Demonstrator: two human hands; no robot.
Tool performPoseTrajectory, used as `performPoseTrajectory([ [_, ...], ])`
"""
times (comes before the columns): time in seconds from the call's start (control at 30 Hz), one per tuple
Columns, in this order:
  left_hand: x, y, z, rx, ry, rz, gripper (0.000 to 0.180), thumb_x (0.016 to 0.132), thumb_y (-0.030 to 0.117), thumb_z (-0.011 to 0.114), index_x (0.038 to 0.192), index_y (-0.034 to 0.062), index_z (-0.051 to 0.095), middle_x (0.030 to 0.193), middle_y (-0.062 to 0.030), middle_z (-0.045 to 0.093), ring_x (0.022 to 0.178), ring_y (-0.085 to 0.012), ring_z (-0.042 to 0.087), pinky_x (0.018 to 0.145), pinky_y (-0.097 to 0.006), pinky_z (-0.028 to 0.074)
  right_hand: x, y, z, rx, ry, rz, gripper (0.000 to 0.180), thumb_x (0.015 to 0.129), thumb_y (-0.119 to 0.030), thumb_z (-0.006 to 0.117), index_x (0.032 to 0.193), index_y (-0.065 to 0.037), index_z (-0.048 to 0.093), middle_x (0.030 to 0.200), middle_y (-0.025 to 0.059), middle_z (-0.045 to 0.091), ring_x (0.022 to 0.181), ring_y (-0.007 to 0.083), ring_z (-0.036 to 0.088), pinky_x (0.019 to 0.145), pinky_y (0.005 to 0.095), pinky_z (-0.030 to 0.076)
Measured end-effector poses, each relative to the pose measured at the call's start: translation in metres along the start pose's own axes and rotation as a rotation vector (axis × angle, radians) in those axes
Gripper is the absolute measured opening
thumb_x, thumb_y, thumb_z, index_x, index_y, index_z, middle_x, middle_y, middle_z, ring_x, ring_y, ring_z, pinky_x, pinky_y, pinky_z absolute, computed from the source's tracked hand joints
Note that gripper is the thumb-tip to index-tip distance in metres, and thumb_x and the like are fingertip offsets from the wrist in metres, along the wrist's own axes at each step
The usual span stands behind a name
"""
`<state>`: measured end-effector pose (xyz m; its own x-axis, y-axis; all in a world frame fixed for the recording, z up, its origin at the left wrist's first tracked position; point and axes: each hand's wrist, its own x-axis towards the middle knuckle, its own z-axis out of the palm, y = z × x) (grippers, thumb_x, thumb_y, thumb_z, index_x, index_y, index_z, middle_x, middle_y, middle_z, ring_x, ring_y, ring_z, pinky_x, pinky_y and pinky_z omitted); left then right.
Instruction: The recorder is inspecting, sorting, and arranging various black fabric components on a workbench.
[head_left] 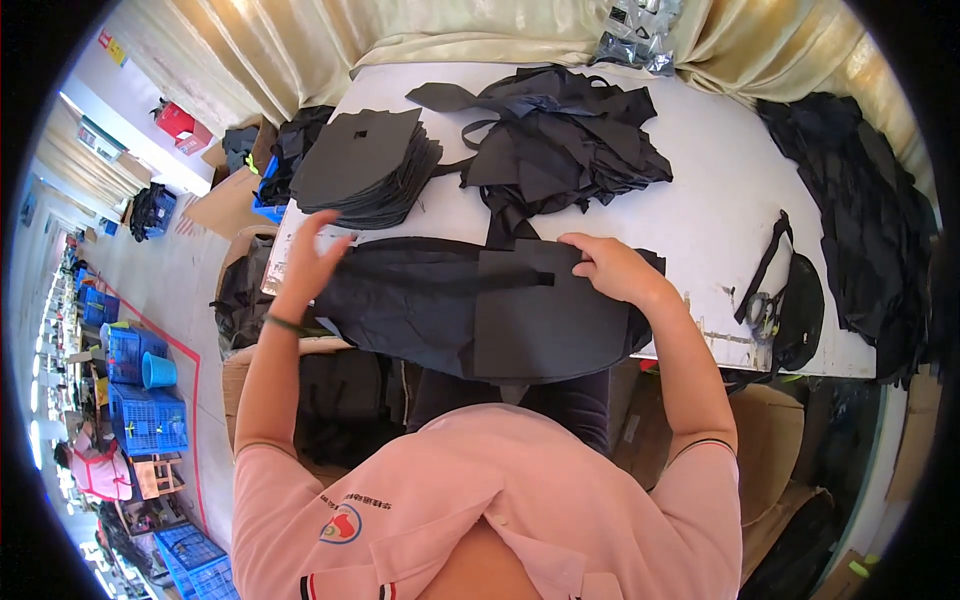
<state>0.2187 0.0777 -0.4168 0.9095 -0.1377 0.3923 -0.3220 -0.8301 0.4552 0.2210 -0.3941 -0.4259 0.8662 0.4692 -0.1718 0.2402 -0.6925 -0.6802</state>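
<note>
Across the table's near edge lies a long black fabric piece (410,300) with a rounded left end. On its right part rests a stiff dark grey panel (530,335), with a straight top edge, a rounded lower corner and a small dark slot. My right hand (612,268) pinches this panel near its upper right corner, thumb on top. Over the fabric's left end is my left hand (315,258), fingers spread and apart, nothing seen in it. Just beyond it stands a stack of similar dark grey panels (360,165).
A heap of black fabric pieces with straps (570,145) lies on the white table (730,150). To the right are a small black pouch (798,310) and draped black cloth (870,210). Blue crates (150,420) stand on the floor at left; cream curtains (460,30) hang behind.
</note>
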Motion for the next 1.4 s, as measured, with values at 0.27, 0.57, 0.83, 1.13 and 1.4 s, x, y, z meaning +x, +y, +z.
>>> performPoseTrajectory([
  [0.27,0.065,0.186,0.075,-0.029,-0.525,0.497,0.04,0.08,0.039,0.076,0.094,0.0047,0.062,0.091,-0.0113,0.063,0.091,-0.0304,0.062,0.078,-0.041,0.05,-0.021,-0.042,-0.004,-0.123,0.093,-0.073,0.059,0.08,-0.011,0.073,0.135,-0.012,0.051,0.107,0.0202,0.067,0.099,0.0355,0.065,0.086,0.0413,0.051],
  [0.57,0.013,0.165,0.124,0.122,-0.642,0.413,0.032,0.079,0.035,0.076,0.084,0.0069,0.063,0.085,-0.0098,0.061,0.084,-0.0307,0.063,0.075,-0.041,0.05,-0.012,-0.032,0.022,-0.221,0.067,-0.031,0.059,0.08,-0.014,0.074,0.134,-0.013,0.049,0.111,0.0164,0.067,0.101,0.0355,0.064,0.086,0.0436,0.05],
  [0.83,0.015,0.168,0.117,-0.283,-0.924,0.157,0.024,0.083,0.022,0.074,0.086,0.0041,0.059,0.074,-0.0114,0.064,0.071,-0.0283,0.063,0.062,-0.039,0.047,-0.008,-0.031,0.046,-0.365,0.085,-0.007,0.057,0.081,-0.015,0.073,0.132,-0.008,0.049,0.101,0.0143,0.067,0.097,0.0325,0.066,0.081,0.0433,0.051],
  [1.13,0.024,0.142,0.096,-0.061,-0.801,0.219,0.034,0.08,0.032,0.077,0.094,0.0058,0.06,0.087,-0.0122,0.063,0.079,-0.0302,0.062,0.07,-0.039,0.048,-0.014,-0.028,0.042,-0.328,0.152,-0.038,0.056,0.082,-0.013,0.071,0.133,-0.009,0.049,0.104,0.0144,0.066,0.097,0.0323,0.065,0.081,0.0428,0.051],
  [1.4,0.008,0.161,0.135,0.111,-0.535,0.562,0.028,0.078,0.027,0.076,0.09,0.006,0.061,0.085,-0.0101,0.061,0.082,-0.0284,0.063,0.072,-0.04,0.048,-0.017,-0.028,0.047,-0.331,0.227,-0.09,0.057,0.08,-0.013,0.072,0.132,-0.009,0.05,0.102,0.0138,0.067,0.094,0.0314,0.066,0.081,0.0418,0.051],
])
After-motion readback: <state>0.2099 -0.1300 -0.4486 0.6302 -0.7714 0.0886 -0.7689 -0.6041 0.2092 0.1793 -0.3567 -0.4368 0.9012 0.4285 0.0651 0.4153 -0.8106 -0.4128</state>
